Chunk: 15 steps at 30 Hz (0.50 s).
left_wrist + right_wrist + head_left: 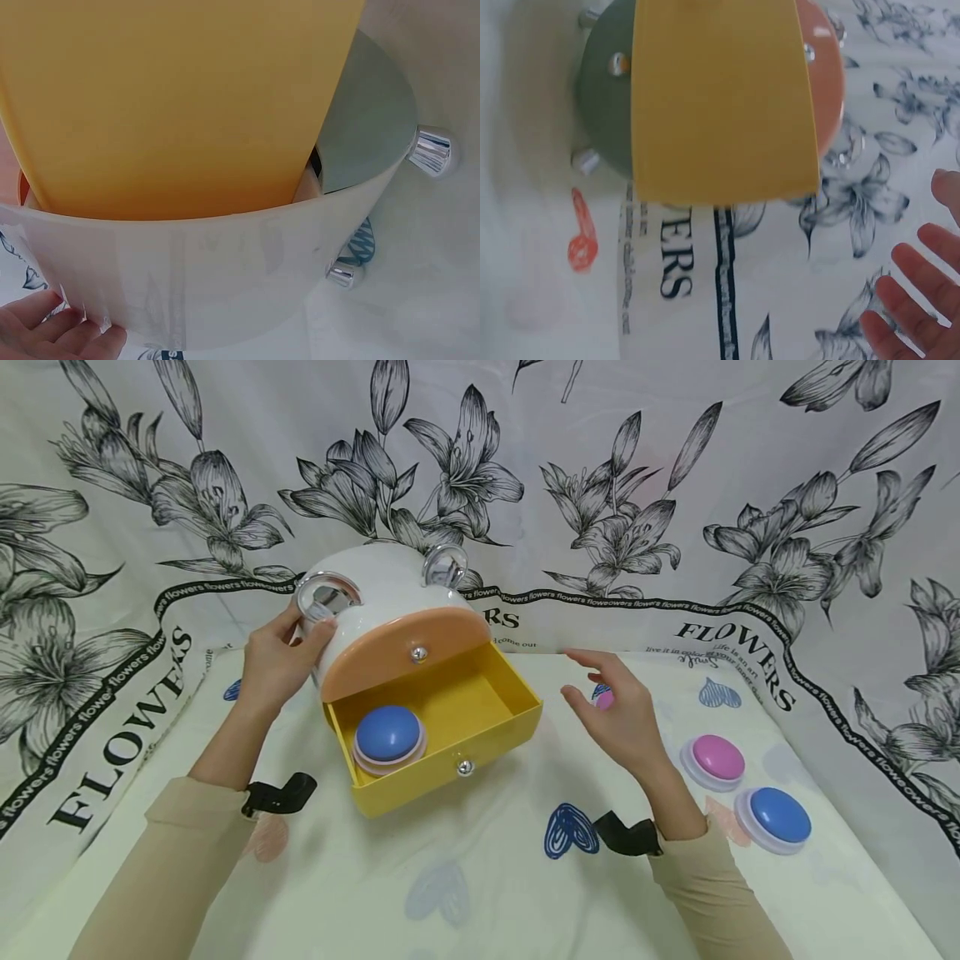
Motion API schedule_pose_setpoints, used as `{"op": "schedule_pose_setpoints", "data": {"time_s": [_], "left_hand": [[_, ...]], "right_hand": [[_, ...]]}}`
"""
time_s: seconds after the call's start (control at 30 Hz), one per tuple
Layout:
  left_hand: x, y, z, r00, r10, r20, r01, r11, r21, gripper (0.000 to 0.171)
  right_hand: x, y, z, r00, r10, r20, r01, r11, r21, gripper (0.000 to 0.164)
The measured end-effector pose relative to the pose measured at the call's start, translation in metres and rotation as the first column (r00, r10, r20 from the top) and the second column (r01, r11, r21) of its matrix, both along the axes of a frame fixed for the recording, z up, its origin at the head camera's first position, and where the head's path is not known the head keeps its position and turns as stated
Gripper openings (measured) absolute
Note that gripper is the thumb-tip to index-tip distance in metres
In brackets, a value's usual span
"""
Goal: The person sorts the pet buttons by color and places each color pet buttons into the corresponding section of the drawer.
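Note:
A white, rounded drawer box (375, 572) with two chrome rings on top leans backward at the centre-left. Its yellow drawer (480, 697) is pulled out under an orange drawer front (405, 647). Inside, at the left, sits a blue round push button (387, 733) on a pale base. My left hand (281, 656) grips the box's left side, thumb beside the chrome ring (327, 597); in the left wrist view its fingertips (101, 343) touch the white shell. My right hand (618, 714) hovers right of the drawer, holding nothing, fingers apart in the right wrist view.
To the right on the white cloth lie a pink push button (717, 757) and a blue one (776, 816). A small pink thing (604, 700) shows partly behind my right hand. A flower-printed curtain (600, 527) closes off the back. Below the yellow drawer is a green front (604, 97).

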State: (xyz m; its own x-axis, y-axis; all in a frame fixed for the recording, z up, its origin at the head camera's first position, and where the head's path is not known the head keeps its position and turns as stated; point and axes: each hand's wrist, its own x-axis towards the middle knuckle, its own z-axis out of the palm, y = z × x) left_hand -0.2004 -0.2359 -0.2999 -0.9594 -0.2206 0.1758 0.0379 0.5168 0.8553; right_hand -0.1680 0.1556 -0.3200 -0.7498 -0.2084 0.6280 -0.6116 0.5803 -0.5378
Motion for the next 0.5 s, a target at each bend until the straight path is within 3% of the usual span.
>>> {"op": "schedule_pose_setpoints", "data": {"time_s": [0.3, 0.5], "left_hand": [[0.0, -0.001, -0.001, 1.0, -0.008, -0.006, 0.008, 1.0, 0.008, 0.073], [-0.001, -0.001, -0.001, 1.0, -0.01, -0.011, 0.011, 1.0, 0.004, 0.072]], "right_hand": [[0.005, 0.053, -0.021, 0.989, -0.14, 0.037, 0.14, 0.99, -0.004, 0.048], [0.016, 0.086, -0.04, 0.963, -0.237, 0.125, 0.233, 0.971, 0.043, 0.049]]}}
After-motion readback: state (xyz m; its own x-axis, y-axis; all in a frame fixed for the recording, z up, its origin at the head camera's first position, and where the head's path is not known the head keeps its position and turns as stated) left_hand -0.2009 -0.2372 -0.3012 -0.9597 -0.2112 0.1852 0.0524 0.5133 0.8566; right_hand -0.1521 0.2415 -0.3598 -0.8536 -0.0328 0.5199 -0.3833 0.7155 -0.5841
